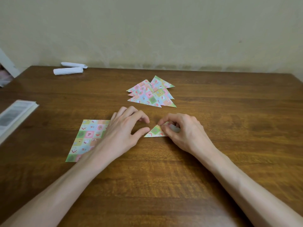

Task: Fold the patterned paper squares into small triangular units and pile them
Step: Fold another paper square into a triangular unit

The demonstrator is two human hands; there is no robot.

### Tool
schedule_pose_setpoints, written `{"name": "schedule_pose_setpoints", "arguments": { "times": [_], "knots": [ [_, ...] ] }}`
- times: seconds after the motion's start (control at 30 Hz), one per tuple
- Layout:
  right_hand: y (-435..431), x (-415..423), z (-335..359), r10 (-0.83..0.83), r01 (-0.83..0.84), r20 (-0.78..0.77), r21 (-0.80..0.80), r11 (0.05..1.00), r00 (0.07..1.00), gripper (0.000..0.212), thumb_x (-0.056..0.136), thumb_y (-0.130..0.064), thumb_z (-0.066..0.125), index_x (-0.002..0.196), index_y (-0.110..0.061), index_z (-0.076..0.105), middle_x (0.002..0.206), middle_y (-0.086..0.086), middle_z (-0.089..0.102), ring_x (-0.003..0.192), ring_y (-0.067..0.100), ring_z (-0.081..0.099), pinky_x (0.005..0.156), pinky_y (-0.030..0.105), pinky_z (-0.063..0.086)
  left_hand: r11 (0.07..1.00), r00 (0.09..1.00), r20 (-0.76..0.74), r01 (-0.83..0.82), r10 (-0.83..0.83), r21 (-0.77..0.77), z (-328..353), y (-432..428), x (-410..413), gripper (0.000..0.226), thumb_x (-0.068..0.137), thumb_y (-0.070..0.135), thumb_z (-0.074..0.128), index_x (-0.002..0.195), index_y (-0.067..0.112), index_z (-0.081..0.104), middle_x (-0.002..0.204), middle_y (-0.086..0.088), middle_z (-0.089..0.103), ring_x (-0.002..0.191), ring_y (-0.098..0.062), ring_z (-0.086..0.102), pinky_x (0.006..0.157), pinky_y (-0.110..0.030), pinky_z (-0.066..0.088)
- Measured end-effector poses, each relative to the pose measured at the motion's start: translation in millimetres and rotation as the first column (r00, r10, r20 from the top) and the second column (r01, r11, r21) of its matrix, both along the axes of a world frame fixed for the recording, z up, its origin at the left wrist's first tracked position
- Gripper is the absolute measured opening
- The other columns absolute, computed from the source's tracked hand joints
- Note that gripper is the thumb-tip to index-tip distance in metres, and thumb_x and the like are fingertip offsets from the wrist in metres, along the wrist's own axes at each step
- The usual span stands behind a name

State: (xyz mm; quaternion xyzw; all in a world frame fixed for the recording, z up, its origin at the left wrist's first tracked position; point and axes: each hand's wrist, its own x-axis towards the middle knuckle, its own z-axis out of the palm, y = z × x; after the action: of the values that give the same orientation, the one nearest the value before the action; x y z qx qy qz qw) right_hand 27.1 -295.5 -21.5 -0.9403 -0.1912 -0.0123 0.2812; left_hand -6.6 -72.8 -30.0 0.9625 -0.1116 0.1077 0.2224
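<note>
On the table, the right hand has its grip pinched on a small folded triangle. The left hand is loosely curled and holds nothing. It partly covers a flat patterned sheet. This unit looks nearly finished and should go next onto the pile beyond.
</note>
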Motion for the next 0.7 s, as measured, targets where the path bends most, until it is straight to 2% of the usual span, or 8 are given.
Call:
{"name": "schedule_pose_setpoints", "arguments": {
  "times": [0.1, 0.2, 0.3, 0.4, 0.57, 0.7],
  "knots": [
    [0, 0, -1, -0.007, 0.007, -0.001, 0.001, 1.0, 1.0, 0.013, 0.094, -0.039, 0.062, 0.103, -0.042, 0.072, 0.089, -0.013, 0.069, 0.094, 0.015, 0.06, 0.078, 0.032, 0.042, 0.996, 0.998, 0.063, 0.015, -0.009, -0.09, 3, 7, 0, 0.017, 0.099, 0.032, 0.064, 0.115, 0.038, 0.066, 0.107, 0.02, 0.059, 0.106, -0.002, 0.05, 0.091, -0.033, 0.042],
    [1, 1, -1, -0.01, 0.01, -0.001, -0.001, 1.0, 1.0, 0.013, 0.094, -0.04, 0.063, 0.103, -0.043, 0.072, 0.091, -0.013, 0.07, 0.095, 0.016, 0.061, 0.081, 0.034, 0.046, 0.983, 0.996, 0.045, 0.078, -0.071, -0.169, 7, 5, 1, 0.014, 0.095, 0.035, 0.07, 0.108, 0.038, 0.073, 0.101, 0.023, 0.065, 0.105, -0.002, 0.056, 0.094, -0.034, 0.044],
    [1, 0, -1, -0.011, 0.011, -0.003, -0.002, 1.0, 1.0, 0.013, 0.094, -0.04, 0.063, 0.103, -0.043, 0.072, 0.091, -0.013, 0.07, 0.095, 0.016, 0.061, 0.082, 0.035, 0.048, 0.973, 0.986, 0.032, 0.168, -0.165, -0.161, 5, 3, 1, 0.009, 0.089, 0.038, 0.077, 0.098, 0.039, 0.08, 0.099, 0.025, 0.069, 0.107, -0.003, 0.059, 0.096, -0.036, 0.041],
    [1, -1, -1, -0.018, 0.018, -0.004, 0.005, 1.0, 1.0, 0.013, 0.095, -0.04, 0.062, 0.102, -0.042, 0.073, 0.092, -0.014, 0.069, 0.097, 0.015, 0.061, 0.084, 0.036, 0.049, 0.968, 0.984, -0.01, 0.172, -0.177, -0.185, 0, 4, 3, 0.01, 0.087, 0.039, 0.079, 0.096, 0.041, 0.081, 0.098, 0.025, 0.071, 0.108, -0.003, 0.06, 0.1, -0.036, 0.038],
    [0, -1, -2, -0.013, 0.013, -0.013, 0.042, 0.999, 1.0, 0.012, 0.095, -0.042, 0.066, 0.104, -0.046, 0.072, 0.1, -0.013, 0.044, 0.087, 0.008, 0.053, 0.075, 0.03, 0.038, 0.978, 0.983, -0.015, 0.179, -0.182, -0.108, 1, 6, 8, 0.01, 0.087, 0.044, 0.077, 0.097, 0.044, 0.08, 0.106, 0.028, 0.066, 0.117, -0.001, 0.049, 0.095, -0.03, 0.031],
    [2, -4, -2, -0.033, 0.033, -0.007, 0.073, 0.997, 0.999, 0.013, 0.09, -0.048, 0.067, 0.1, -0.043, 0.074, 0.104, -0.014, 0.044, 0.087, 0.006, 0.055, 0.079, 0.033, 0.044, 0.966, 0.969, -0.004, 0.245, -0.246, -0.08, 0, 7, 12, 0.008, 0.09, 0.04, 0.078, 0.098, 0.041, 0.078, 0.111, 0.032, 0.068, 0.119, 0.002, 0.049, 0.097, -0.036, 0.034]
  ]
}}
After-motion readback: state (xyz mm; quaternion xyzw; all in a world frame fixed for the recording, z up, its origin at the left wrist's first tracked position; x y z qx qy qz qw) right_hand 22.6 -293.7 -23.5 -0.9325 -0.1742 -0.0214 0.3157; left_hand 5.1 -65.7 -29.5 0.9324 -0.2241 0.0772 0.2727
